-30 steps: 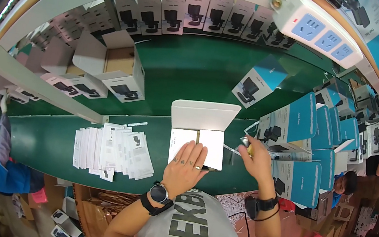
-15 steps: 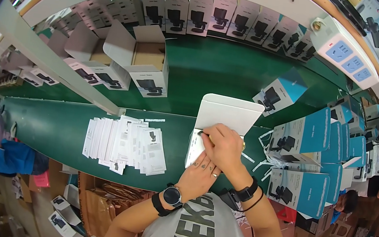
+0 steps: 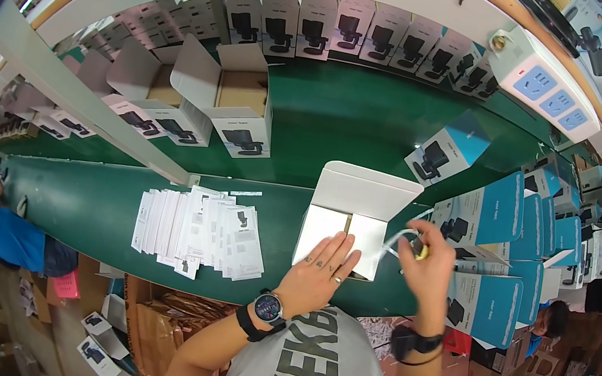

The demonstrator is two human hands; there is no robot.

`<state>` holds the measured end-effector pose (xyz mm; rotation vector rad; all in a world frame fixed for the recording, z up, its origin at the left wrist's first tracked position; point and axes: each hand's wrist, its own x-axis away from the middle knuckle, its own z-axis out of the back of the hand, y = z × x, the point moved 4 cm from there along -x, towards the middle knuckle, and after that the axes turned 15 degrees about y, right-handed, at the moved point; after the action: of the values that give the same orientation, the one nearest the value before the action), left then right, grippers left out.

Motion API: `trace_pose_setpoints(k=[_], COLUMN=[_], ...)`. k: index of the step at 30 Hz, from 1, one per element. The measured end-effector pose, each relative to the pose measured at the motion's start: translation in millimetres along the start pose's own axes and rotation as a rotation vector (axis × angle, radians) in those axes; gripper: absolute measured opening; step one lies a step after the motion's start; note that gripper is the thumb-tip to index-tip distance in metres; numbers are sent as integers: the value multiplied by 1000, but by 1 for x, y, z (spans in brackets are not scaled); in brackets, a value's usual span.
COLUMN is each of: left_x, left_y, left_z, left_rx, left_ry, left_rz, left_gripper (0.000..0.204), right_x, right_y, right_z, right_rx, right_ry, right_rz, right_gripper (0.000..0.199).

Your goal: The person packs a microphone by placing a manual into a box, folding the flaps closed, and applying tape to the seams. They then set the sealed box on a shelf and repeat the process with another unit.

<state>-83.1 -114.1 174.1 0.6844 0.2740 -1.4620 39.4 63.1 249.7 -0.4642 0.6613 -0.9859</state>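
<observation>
A white carton (image 3: 324, 226) stands on the green bench in front of me, its lid (image 3: 367, 190) raised at the back and two inner flaps folded inward with a narrow gap between them. Flat across the flaps lies my left hand (image 3: 325, 264), fingers stretched out and nothing in it. To the right of the carton, my right hand (image 3: 429, 264) is curled around a thin white strip (image 3: 393, 241), which bends in a loop toward the carton. Something yellow shows at one of its fingers. Its fingertips are partly blurred.
Leaflets (image 3: 195, 231) lie spread on the bench at left. Blue-and-white boxes (image 3: 486, 214) crowd the right side. Open cartons (image 3: 239, 110) stand at the back left, and one closed box (image 3: 447, 148) at the back right. A power strip (image 3: 550, 88) hangs above.
My right hand has left the carton and moved right to the white strip. My left hand has flattened onto the flaps, which now show folded in. The carton has shifted slightly.
</observation>
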Motion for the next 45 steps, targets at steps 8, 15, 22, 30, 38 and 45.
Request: trace_pose_setpoints(k=[8, 15, 22, 30, 38, 45], left_x=[-18, 5, 14, 19, 25, 6], left_y=[-6, -29, -28, -29, -31, -26], left_z=[2, 15, 18, 26, 31, 38], left_rx=[85, 842, 1012, 987, 1021, 737], left_ry=[-122, 175, 202, 168, 143, 208], left_rz=[-39, 490, 649, 564, 582, 480], left_gripper=[74, 48, 23, 19, 25, 41], right_x=[-43, 19, 9, 14, 24, 1], right_y=[23, 25, -46, -95, -94, -62], right_z=[-10, 1, -18, -69, -33, -20], right_rx=[-603, -564, -546, -593, -590, -698], right_ry=[89, -693, -438, -319, -563, -230], right_rz=[-95, 350, 547, 835, 707, 598], right_gripper=[38, 39, 24, 13, 16, 18])
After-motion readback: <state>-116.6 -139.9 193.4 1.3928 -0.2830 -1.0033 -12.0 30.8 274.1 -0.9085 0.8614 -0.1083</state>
